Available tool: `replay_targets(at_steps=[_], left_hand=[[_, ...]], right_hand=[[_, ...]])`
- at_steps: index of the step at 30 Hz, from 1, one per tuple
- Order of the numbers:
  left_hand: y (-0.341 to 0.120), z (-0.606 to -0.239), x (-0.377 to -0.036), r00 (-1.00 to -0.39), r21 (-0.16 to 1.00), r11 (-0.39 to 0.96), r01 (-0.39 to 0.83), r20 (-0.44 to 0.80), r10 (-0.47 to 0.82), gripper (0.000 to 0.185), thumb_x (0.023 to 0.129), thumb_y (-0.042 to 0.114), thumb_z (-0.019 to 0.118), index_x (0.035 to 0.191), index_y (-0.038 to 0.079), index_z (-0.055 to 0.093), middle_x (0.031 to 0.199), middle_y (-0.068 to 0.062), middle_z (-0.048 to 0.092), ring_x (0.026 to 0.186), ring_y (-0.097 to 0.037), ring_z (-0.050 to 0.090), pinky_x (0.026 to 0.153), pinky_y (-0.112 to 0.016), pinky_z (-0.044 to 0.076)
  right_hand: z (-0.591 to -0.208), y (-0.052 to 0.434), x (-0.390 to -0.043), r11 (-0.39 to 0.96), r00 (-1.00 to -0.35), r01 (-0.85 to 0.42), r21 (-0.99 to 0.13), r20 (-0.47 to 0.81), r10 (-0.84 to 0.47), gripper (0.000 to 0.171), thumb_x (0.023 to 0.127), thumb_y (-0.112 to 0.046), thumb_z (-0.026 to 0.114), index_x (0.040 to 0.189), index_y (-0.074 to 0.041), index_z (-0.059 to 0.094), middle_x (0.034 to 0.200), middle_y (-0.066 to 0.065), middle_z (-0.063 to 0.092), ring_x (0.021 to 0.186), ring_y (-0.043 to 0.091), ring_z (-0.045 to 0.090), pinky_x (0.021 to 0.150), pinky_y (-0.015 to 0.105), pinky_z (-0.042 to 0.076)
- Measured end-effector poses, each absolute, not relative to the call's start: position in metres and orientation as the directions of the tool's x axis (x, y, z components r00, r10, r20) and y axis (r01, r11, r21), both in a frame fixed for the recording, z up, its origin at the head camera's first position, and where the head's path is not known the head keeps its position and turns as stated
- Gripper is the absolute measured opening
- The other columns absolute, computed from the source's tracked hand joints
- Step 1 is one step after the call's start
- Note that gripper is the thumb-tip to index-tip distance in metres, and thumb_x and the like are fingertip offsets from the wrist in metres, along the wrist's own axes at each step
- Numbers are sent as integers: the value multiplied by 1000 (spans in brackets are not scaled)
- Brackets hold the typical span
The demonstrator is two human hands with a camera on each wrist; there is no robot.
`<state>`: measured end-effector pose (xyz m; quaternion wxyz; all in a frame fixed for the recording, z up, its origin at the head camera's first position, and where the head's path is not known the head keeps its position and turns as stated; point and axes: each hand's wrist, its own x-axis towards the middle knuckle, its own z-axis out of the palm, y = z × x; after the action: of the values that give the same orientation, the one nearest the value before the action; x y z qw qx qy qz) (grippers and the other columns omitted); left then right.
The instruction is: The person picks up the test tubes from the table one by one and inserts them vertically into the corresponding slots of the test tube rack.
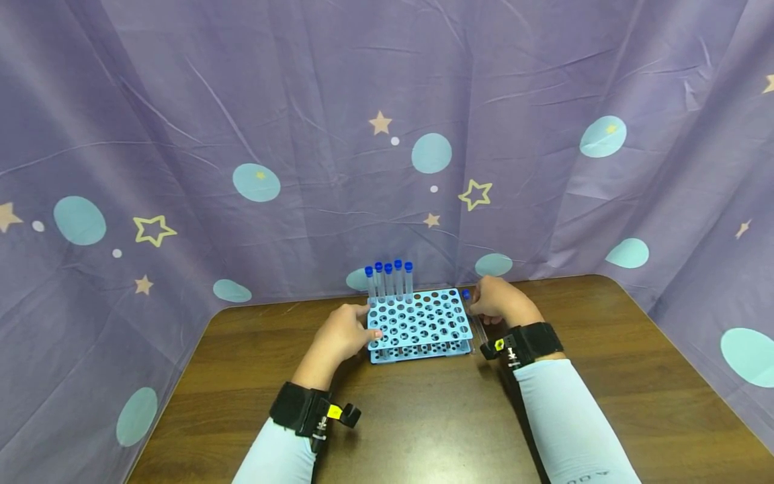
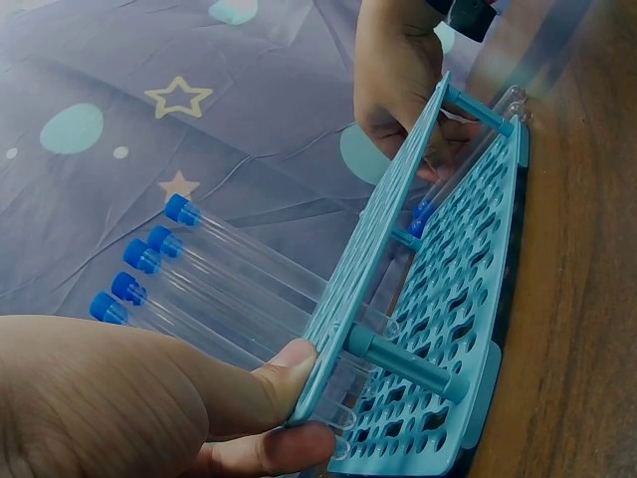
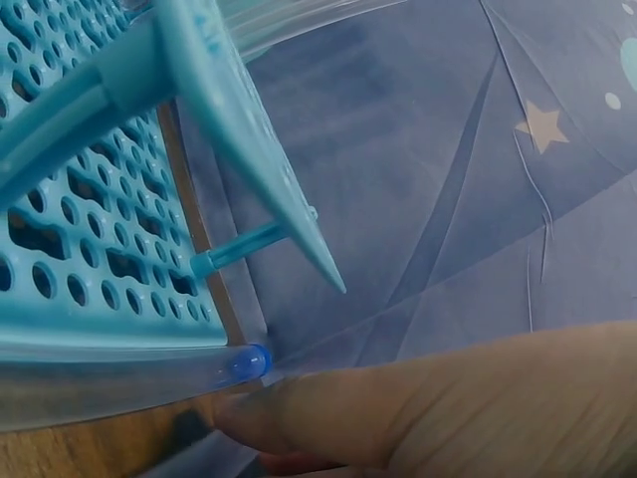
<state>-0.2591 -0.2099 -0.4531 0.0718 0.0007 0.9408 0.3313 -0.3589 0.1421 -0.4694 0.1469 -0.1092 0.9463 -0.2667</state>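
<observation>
A light blue test tube rack (image 1: 423, 323) stands on the table. Several clear test tubes (image 1: 389, 282) with blue caps stand upright at its back left. My left hand (image 1: 345, 329) grips the rack's left end; in the left wrist view the thumb lies on the top plate and a finger beneath it. Just beyond the rack's right end, my right hand (image 1: 494, 299) has bent fingers beside a blue-capped test tube (image 1: 465, 294). A thumb or finger meets the tube close to its blue cap (image 3: 249, 362); whether it is pinched cannot be told.
The wooden table (image 1: 417, 423) reaches to a purple curtain (image 1: 338, 168) with stars and dots, close behind the rack. In the left wrist view, blue caps (image 2: 422, 213) lie low beyond the rack. Each wrist wears a black strap with a small camera (image 1: 349, 415).
</observation>
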Motion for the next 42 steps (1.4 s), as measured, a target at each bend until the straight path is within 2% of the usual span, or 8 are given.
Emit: replay_targets(at_steps=[4,10,22,35,42], left_hand=[[-210,-453,-259,-990,623,781,-47,-134,47,76,100,28,90,165,6,58,75,-10,76,61,-30,73,58,-35,54],[-210,-452,-257,-990,624,780,-52,-137,44,75,100,29,90,165,6,59,76,-10,76,57,-24,68,59,-35,55],[-211,-453,-260,-990,625,779,-52,-136,44,77,99,30,91,165,6,59,71,-9,74,53,-22,66,54,-34,51],[-210,-453,-259,-991,629,776,-45,-129,47,77,99,31,91,164,5,59,77,-16,78,55,-24,68,55,-35,53],[-210,-453,-258,-990,629,776,-47,-131,47,77,99,30,91,165,6,59,77,-14,78,56,-25,69,57,-35,54]], right_hand=[[-471,142,-360,845,-939,-112,-523,-222,-262,23,99,-17,86,84,-5,74,71,12,77,60,20,74,60,34,66],[-471,143,-356,842,-943,-100,-531,-218,-250,26,100,-16,86,78,-5,75,71,12,76,62,23,75,63,38,68],[-474,142,-357,843,-950,-78,-532,-216,-224,27,97,-16,85,75,-5,74,66,9,73,58,20,72,58,34,65],[-470,145,-356,840,-947,-95,-535,-211,-242,26,98,-14,80,74,-4,74,65,10,72,60,22,72,61,37,66],[-460,149,-358,834,-960,-132,-535,-141,-242,30,97,-15,74,67,-10,71,60,4,70,54,18,68,56,32,61]])
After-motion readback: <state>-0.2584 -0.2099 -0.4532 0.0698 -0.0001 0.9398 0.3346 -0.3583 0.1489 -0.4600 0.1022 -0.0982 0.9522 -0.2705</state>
